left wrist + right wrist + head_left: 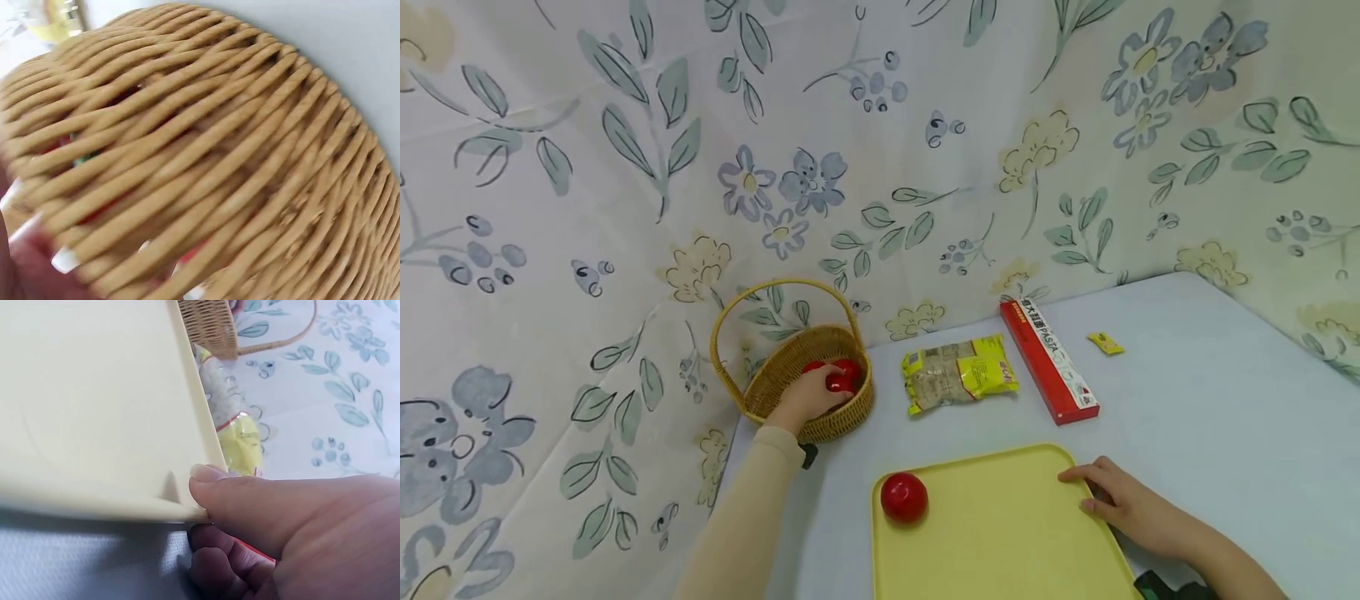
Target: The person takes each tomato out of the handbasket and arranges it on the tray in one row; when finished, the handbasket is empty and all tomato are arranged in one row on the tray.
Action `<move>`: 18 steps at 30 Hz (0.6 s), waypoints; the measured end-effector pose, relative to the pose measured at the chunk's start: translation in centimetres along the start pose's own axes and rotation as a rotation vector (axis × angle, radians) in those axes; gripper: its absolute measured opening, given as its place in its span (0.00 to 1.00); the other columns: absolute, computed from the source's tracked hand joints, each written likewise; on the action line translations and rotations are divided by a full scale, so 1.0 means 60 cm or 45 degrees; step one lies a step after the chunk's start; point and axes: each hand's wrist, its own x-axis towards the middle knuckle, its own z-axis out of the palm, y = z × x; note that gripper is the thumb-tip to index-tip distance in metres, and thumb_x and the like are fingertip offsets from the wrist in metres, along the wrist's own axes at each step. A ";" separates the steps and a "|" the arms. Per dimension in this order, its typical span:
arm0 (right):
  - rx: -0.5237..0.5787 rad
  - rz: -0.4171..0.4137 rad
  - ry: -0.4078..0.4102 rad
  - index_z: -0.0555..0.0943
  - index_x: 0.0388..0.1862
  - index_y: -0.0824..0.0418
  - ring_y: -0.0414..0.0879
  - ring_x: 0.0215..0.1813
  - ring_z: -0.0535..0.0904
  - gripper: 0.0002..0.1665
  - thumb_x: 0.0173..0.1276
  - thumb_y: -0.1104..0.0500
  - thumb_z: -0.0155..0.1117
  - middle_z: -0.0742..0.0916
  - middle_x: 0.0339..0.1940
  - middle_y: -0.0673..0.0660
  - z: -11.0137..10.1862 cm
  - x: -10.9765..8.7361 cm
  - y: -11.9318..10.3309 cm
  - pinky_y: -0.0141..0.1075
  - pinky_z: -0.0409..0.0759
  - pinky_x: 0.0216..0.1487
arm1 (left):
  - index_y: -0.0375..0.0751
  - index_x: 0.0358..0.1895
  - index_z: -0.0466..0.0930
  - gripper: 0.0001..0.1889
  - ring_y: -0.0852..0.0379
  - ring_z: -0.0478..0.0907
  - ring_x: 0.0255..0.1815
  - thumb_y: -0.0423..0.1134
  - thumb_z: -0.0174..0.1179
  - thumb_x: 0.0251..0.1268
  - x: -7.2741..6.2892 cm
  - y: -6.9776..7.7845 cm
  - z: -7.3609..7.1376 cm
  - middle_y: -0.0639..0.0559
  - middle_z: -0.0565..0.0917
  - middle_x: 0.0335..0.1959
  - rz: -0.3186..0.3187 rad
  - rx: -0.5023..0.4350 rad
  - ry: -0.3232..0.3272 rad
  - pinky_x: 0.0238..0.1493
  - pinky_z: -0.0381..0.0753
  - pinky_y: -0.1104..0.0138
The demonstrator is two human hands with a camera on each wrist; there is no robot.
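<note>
My left hand (808, 396) reaches over the rim of a wicker basket (827, 429) and grips one of the shiny red apples (837, 382) inside it. Woven cane fills most of the left wrist view, with red showing through the gaps; part of the left hand (37, 269) is at the lower left. A yellow tray (992, 525) lies on the table with a single red apple (904, 498) near its far left corner. At the tray's right edge, my right hand (1138, 507) pinches the rim, thumb above and curled fingers below in the right wrist view.
Behind the tray lie a yellow, partly clear food bag (958, 372), a red pasta box (1048, 360) and a small yellow packet (1106, 342). A tall arched handle (790, 282) rises over the basket. Floral cloth (880, 167) hangs behind the white table (1210, 392).
</note>
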 end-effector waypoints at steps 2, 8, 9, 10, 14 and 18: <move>0.002 0.004 -0.004 0.76 0.69 0.62 0.37 0.46 0.71 0.22 0.79 0.58 0.63 0.74 0.48 0.56 -0.002 -0.001 -0.001 0.30 0.76 0.43 | 0.46 0.70 0.75 0.29 0.39 0.78 0.64 0.53 0.69 0.71 -0.012 0.007 -0.009 0.40 0.80 0.64 -0.005 -0.064 0.086 0.64 0.77 0.43; -0.002 0.027 0.004 0.76 0.69 0.63 0.36 0.46 0.71 0.23 0.79 0.58 0.63 0.74 0.49 0.56 -0.007 -0.002 -0.002 0.30 0.75 0.43 | 0.51 0.70 0.73 0.28 0.40 0.78 0.62 0.47 0.71 0.71 -0.075 0.077 -0.040 0.43 0.76 0.62 0.124 -0.271 0.268 0.63 0.80 0.44; -0.005 0.024 0.005 0.76 0.69 0.63 0.36 0.46 0.71 0.23 0.79 0.58 0.63 0.74 0.49 0.56 -0.007 -0.002 -0.002 0.30 0.75 0.43 | 0.50 0.70 0.73 0.28 0.41 0.77 0.62 0.46 0.71 0.70 -0.087 0.092 -0.043 0.44 0.76 0.62 0.165 -0.291 0.283 0.62 0.80 0.44; -0.001 0.028 0.006 0.76 0.69 0.63 0.36 0.46 0.71 0.23 0.79 0.58 0.63 0.74 0.49 0.56 -0.007 -0.002 -0.002 0.30 0.76 0.43 | 0.50 0.69 0.73 0.28 0.42 0.77 0.62 0.45 0.72 0.69 -0.099 0.107 -0.044 0.46 0.75 0.63 0.200 -0.315 0.294 0.62 0.81 0.45; -0.007 -0.001 0.014 0.77 0.68 0.62 0.36 0.46 0.71 0.23 0.79 0.58 0.64 0.75 0.49 0.56 -0.004 -0.003 0.000 0.30 0.76 0.43 | 0.47 0.66 0.71 0.30 0.47 0.77 0.62 0.41 0.76 0.65 -0.148 0.157 -0.036 0.50 0.74 0.62 0.361 -0.401 0.308 0.59 0.84 0.50; 0.005 -0.012 0.013 0.77 0.68 0.61 0.36 0.47 0.71 0.22 0.78 0.57 0.64 0.75 0.49 0.56 0.000 0.000 0.002 0.30 0.76 0.44 | 0.47 0.67 0.69 0.33 0.50 0.77 0.61 0.38 0.77 0.63 -0.187 0.191 -0.009 0.50 0.72 0.62 0.486 -0.427 0.246 0.58 0.84 0.56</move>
